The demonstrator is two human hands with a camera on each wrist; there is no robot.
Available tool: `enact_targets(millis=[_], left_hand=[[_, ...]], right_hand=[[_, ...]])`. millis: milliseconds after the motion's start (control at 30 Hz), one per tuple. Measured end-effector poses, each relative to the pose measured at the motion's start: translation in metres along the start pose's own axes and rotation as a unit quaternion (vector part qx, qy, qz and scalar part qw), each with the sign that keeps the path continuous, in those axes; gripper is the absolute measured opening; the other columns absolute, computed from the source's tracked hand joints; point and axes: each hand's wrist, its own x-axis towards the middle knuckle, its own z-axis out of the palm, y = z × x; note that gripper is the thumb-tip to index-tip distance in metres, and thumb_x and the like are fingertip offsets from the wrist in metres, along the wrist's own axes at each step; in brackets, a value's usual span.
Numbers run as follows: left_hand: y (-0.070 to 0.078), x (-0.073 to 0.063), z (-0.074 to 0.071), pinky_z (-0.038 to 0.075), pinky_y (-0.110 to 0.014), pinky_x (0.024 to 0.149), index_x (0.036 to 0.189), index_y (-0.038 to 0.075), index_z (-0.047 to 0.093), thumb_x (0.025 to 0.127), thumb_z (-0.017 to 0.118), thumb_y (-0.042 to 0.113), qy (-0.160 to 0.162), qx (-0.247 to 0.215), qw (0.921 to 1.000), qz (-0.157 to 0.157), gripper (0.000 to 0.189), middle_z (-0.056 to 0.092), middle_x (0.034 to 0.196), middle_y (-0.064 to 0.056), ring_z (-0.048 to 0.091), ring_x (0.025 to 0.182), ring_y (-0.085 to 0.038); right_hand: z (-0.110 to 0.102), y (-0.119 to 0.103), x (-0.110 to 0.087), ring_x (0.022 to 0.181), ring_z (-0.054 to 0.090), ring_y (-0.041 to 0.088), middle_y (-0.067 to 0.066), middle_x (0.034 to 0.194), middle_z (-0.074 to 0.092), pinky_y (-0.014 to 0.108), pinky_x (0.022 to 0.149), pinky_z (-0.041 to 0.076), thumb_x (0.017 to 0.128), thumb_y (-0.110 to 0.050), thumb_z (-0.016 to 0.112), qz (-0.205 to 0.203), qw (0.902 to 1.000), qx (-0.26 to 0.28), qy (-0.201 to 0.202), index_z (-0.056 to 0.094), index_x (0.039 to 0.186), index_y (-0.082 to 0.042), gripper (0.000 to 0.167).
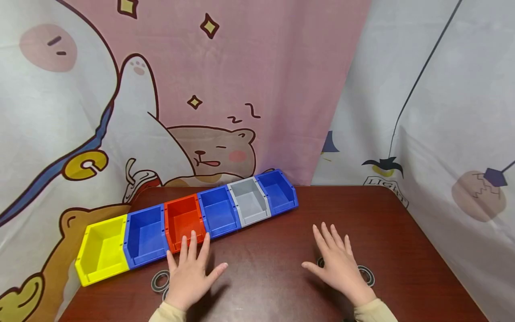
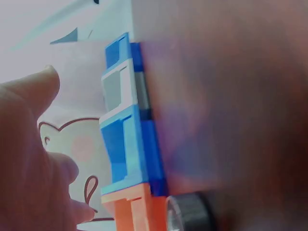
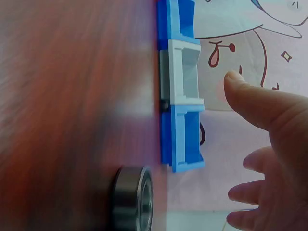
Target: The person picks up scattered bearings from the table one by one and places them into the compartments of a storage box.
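Note:
My left hand (image 1: 189, 276) hovers over the table with spread, straight fingers, its fingertips overlapping the front of the red bin (image 1: 185, 221) in the head view. Beside it lies a ball bearing (image 1: 160, 281), with part of another bearing (image 1: 165, 294) showing behind the wrist. My right hand (image 1: 339, 268), fingers also straight and spread, is held above the table's right part. One bearing (image 1: 366, 275) shows past its outer side, and a second bearing (image 1: 320, 262) is mostly hidden behind its thumb side. In the right wrist view a dark metal bearing (image 3: 132, 198) stands out near the hand. Neither hand holds anything.
A slanting row of joined bins crosses the table's back left: yellow (image 1: 105, 248), blue (image 1: 146, 235), red, blue (image 1: 219, 210), grey (image 1: 249, 201) and blue (image 1: 276, 191). The brown table (image 1: 265, 277) meets a cartoon-printed curtain (image 1: 281, 89) behind.

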Motion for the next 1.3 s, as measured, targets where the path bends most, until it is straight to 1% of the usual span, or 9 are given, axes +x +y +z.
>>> enact_targets(millis=[200, 267, 367, 567, 733, 833, 1000, 1167, 1300], left_hand=[[-0.010, 0.014, -0.011, -0.012, -0.074, 0.104, 0.155, 0.012, 0.032, 0.085, 0.056, 0.071, 0.010, -0.022, 0.9993, -0.029, 0.095, 0.018, 0.159, -0.029, 0.011, 0.144, -0.051], [-0.013, 0.018, -0.014, -0.013, -0.073, 0.104, 0.155, 0.011, 0.032, 0.085, 0.055, 0.071, 0.008, -0.024, 0.9990, -0.038, 0.096, 0.017, 0.158, -0.030, 0.010, 0.144, -0.052], [-0.018, 0.023, -0.018, -0.012, -0.075, 0.103, 0.155, 0.008, 0.032, 0.085, 0.053, 0.072, 0.012, -0.027, 0.9984, -0.047, 0.097, 0.018, 0.157, -0.032, 0.010, 0.143, -0.054], [-0.031, 0.033, -0.027, -0.003, -0.079, 0.102, 0.154, 0.003, 0.030, 0.085, 0.050, 0.075, 0.024, -0.026, 0.9965, -0.076, 0.101, 0.018, 0.155, -0.035, 0.012, 0.141, -0.056], [-0.043, 0.041, -0.034, 0.000, -0.079, 0.102, 0.154, -0.001, 0.026, 0.085, 0.050, 0.074, 0.007, -0.039, 0.9926, -0.115, 0.105, 0.014, 0.155, -0.037, 0.011, 0.140, -0.058], [-0.051, 0.044, -0.037, 0.005, -0.079, 0.103, 0.153, -0.003, 0.026, 0.086, 0.051, 0.073, -0.001, -0.046, 0.9906, -0.128, 0.105, 0.016, 0.154, -0.038, 0.013, 0.139, -0.059], [-0.061, 0.048, -0.042, 0.013, -0.077, 0.104, 0.151, -0.007, 0.028, 0.086, 0.055, 0.069, 0.004, -0.047, 0.9887, -0.142, 0.103, 0.023, 0.150, -0.041, 0.021, 0.136, -0.061], [-0.071, 0.054, -0.044, 0.025, -0.071, 0.105, 0.148, -0.012, 0.028, 0.086, 0.060, 0.065, 0.007, -0.059, 0.9877, -0.145, 0.104, 0.029, 0.145, -0.044, 0.031, 0.131, -0.061], [-0.078, 0.057, -0.046, 0.036, -0.069, 0.099, 0.148, -0.015, 0.023, 0.085, 0.063, 0.064, -0.016, -0.077, 0.9857, -0.149, 0.109, 0.035, 0.141, -0.043, 0.039, 0.125, -0.059]], right_hand=[[0.009, -0.012, 0.023, 0.144, 0.025, 0.043, 0.023, 0.154, 0.035, 0.069, 0.109, 0.012, 0.076, -0.050, 0.080, -0.025, 0.9992, 0.008, 0.030, 0.039, 0.151, -0.003, 0.098], [0.012, -0.016, 0.030, 0.144, 0.026, 0.041, 0.023, 0.154, 0.035, 0.068, 0.110, 0.012, 0.076, -0.050, 0.080, -0.026, 0.9990, 0.013, 0.034, 0.038, 0.151, -0.003, 0.098], [0.016, -0.020, 0.041, 0.144, 0.027, 0.040, 0.022, 0.153, 0.036, 0.067, 0.112, 0.012, 0.077, -0.050, 0.079, -0.026, 0.9985, 0.024, 0.041, 0.038, 0.151, -0.003, 0.098], [0.026, -0.027, 0.061, 0.143, 0.030, 0.039, 0.022, 0.152, 0.038, 0.064, 0.112, 0.016, 0.078, -0.049, 0.079, -0.029, 0.9971, 0.046, 0.054, 0.038, 0.151, -0.002, 0.096], [0.035, -0.031, 0.076, 0.142, 0.032, 0.040, 0.023, 0.151, 0.040, 0.062, 0.113, 0.019, 0.079, -0.047, 0.079, -0.018, 0.9963, 0.066, 0.052, 0.038, 0.150, 0.000, 0.095], [0.041, -0.032, 0.086, 0.141, 0.034, 0.041, 0.024, 0.149, 0.042, 0.060, 0.113, 0.022, 0.081, -0.046, 0.078, -0.012, 0.9964, 0.071, 0.046, 0.038, 0.149, 0.003, 0.093], [0.049, -0.035, 0.104, 0.138, 0.036, 0.044, 0.026, 0.148, 0.043, 0.057, 0.111, 0.029, 0.082, -0.045, 0.077, -0.002, 0.9957, 0.087, 0.030, 0.037, 0.149, 0.005, 0.092], [0.053, -0.041, 0.122, 0.138, 0.036, 0.045, 0.026, 0.149, 0.042, 0.055, 0.110, 0.032, 0.083, -0.044, 0.076, 0.018, 0.9937, 0.110, 0.014, 0.034, 0.150, 0.005, 0.092], [0.055, -0.047, 0.134, 0.137, 0.037, 0.044, 0.026, 0.149, 0.041, 0.055, 0.110, 0.032, 0.084, -0.041, 0.076, 0.029, 0.9904, 0.135, 0.009, 0.033, 0.151, 0.003, 0.092]])
